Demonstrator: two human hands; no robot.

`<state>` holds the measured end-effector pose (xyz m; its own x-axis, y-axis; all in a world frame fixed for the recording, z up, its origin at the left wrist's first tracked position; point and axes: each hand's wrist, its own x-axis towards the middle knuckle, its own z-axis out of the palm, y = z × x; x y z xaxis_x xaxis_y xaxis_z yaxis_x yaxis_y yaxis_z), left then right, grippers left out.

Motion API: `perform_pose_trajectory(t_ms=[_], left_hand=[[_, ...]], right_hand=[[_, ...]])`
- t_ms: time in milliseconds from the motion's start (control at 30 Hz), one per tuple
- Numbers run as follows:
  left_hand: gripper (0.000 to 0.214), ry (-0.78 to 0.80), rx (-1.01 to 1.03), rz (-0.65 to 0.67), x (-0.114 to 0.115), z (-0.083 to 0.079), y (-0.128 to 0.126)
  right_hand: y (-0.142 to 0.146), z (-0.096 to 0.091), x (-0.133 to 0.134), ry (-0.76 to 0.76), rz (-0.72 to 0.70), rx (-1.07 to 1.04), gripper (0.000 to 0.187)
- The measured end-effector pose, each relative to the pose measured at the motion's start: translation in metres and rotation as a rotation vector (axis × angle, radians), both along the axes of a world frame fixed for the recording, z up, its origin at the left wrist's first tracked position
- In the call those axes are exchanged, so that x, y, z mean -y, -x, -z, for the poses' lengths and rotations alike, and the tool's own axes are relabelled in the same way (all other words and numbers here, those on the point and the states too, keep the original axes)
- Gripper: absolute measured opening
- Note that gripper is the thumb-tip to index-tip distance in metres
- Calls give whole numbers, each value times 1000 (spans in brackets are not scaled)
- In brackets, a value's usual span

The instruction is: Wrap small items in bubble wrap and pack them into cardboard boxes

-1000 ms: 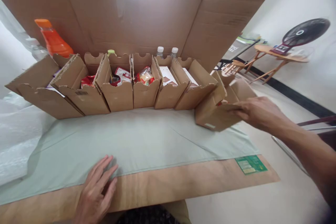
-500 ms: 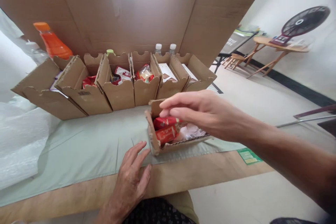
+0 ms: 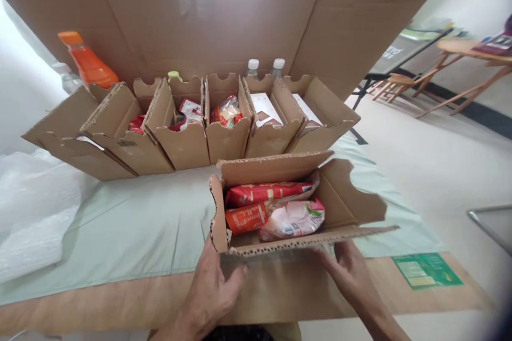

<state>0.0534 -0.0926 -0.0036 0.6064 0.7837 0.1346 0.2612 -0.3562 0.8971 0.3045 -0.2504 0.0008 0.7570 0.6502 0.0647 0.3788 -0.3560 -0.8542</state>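
An open cardboard box [image 3: 276, 165] is near the table's front edge. Inside lie a red packet [image 3: 268, 192], an orange-red packet [image 3: 248, 218] and a pale pink and white packet [image 3: 296, 219]. My left hand [image 3: 212, 287] grips the box's front left corner, thumb on the near side and fingertips partly hidden by the cardboard. Below the near wall, towards its right end, my right hand [image 3: 348, 272] holds the box from beneath; its fingertips are partly covered by the wall.
Behind stands a row of open cardboard bins [image 3: 188, 144] holding packets and white boxes. An orange bottle [image 3: 90, 66] and clear bottles [image 3: 277, 68] rise behind them, before a tall cardboard screen [image 3: 224, 16]. Bubble wrap [image 3: 32, 213] lies left, a green packet [image 3: 428, 270] right.
My right hand has moved from above the box down to its near side. My left hand has come up against the left corner. The box appears nearer, and the view has tilted down.
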Motion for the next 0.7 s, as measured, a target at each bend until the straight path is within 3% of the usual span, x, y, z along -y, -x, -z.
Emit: perform_pose_trajectory(t_ms=[167, 300, 500, 600, 700], left_hand=[[41, 48, 48, -49, -30, -6, -31], [38, 77, 51, -33, -62, -8, -48], [63, 95, 121, 65, -75, -10, -62], [75, 78, 52, 107, -78, -12, -56], [78, -52, -155, 199, -85, -11, -25]], right_hand=[[-14, -10, -44, -94, -102, 14, 44], [-26, 1, -66, -157, -114, -31, 47], [-33, 11, -81, -115, -100, -82, 43], [-30, 11, -76, -54, -30, -35, 45], [-16, 20, -52, 57, 27, 53, 53]])
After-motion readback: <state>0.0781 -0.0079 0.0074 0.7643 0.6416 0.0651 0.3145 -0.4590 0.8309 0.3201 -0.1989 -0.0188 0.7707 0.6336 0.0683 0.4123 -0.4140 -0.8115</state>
